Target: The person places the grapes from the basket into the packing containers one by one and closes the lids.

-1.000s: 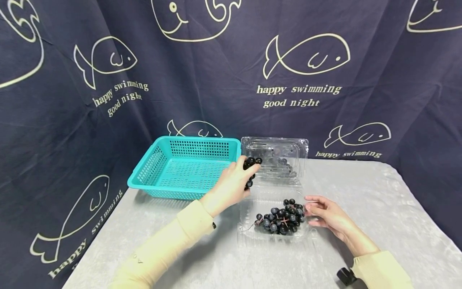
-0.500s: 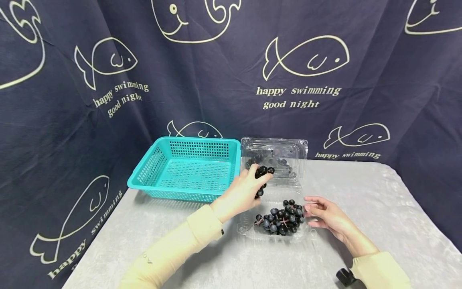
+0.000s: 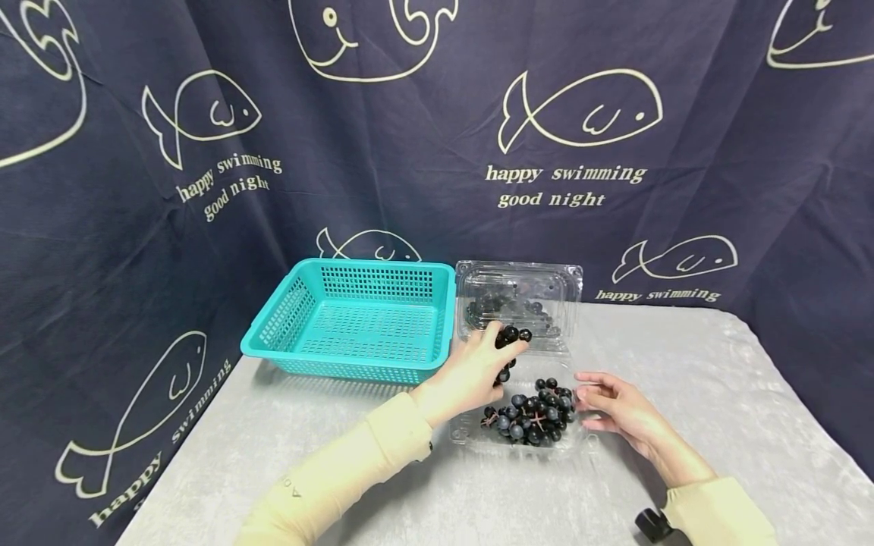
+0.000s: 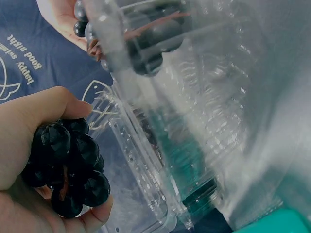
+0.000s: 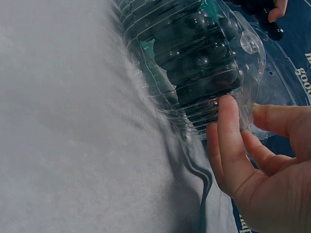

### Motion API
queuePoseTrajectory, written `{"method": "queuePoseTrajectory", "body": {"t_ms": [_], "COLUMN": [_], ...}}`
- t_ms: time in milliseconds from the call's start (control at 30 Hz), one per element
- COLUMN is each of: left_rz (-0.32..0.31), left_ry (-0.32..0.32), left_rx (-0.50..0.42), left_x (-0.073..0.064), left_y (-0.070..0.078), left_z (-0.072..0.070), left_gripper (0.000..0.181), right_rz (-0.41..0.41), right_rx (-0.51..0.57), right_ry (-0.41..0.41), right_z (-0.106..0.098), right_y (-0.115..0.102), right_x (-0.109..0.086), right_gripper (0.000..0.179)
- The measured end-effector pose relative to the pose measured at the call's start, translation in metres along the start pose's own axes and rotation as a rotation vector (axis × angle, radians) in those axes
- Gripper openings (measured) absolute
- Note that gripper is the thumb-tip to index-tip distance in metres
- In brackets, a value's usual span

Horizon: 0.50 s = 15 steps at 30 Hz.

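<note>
My left hand (image 3: 471,365) grips a small bunch of dark grapes (image 3: 510,336), which hangs over the back part of a clear plastic clamshell box (image 3: 471,434). In the left wrist view, thumb and fingers curl round the grapes (image 4: 68,165). A larger bunch of grapes (image 3: 536,415) lies in the base of the box. My right hand (image 3: 617,409) is at the box's right side. In the right wrist view its thumb and fingers (image 5: 231,131) pinch the box's rim (image 5: 248,92). The raised lid (image 3: 570,292) shows dark round shapes, perhaps reflections.
A turquoise perforated basket (image 3: 447,318) stands just left of the box. A grey cloth (image 3: 683,364) covers the table. Behind it hangs a dark blue curtain (image 3: 437,174) with fish drawings.
My left hand has moved right and nearer with its bunch, from beside the basket to above the box. The right hand, the box and the larger bunch have stayed in place.
</note>
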<state>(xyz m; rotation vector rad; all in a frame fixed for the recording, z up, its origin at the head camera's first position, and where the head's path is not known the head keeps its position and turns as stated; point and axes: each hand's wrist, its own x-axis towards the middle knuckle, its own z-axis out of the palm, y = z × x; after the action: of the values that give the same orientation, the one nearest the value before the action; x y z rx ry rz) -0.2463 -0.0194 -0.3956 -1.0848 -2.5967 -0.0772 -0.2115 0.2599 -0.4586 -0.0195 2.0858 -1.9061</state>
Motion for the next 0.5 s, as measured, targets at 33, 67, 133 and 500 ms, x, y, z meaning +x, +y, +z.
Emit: {"method": "queuePoseTrajectory", "body": {"t_ms": [33,67,133,500], "left_rz": [0.001,0.004,0.013,0.057], "left_ry": [-0.001,-0.003,-0.007,-0.055], "left_rx": [-0.003,-0.008,-0.021,-0.004], "left_x": [0.000,0.001,0.001,0.000], "left_y": [0.000,0.001,0.002,0.004], "left_z": [0.002,0.004,0.007,0.025], "left_gripper": [0.081,0.081,0.080,0.075], "right_rz": [0.001,0.003,0.004,0.009], "right_rx": [-0.001,0.002,0.004,0.004], "right_ry": [0.000,0.003,0.003,0.004], "right_z": [0.000,0.000,0.000,0.000], "right_y": [0.000,0.000,0.001,0.002], "right_x": [0.000,0.000,0.000,0.001], "right_gripper": [0.055,0.055,0.055,0.055]}}
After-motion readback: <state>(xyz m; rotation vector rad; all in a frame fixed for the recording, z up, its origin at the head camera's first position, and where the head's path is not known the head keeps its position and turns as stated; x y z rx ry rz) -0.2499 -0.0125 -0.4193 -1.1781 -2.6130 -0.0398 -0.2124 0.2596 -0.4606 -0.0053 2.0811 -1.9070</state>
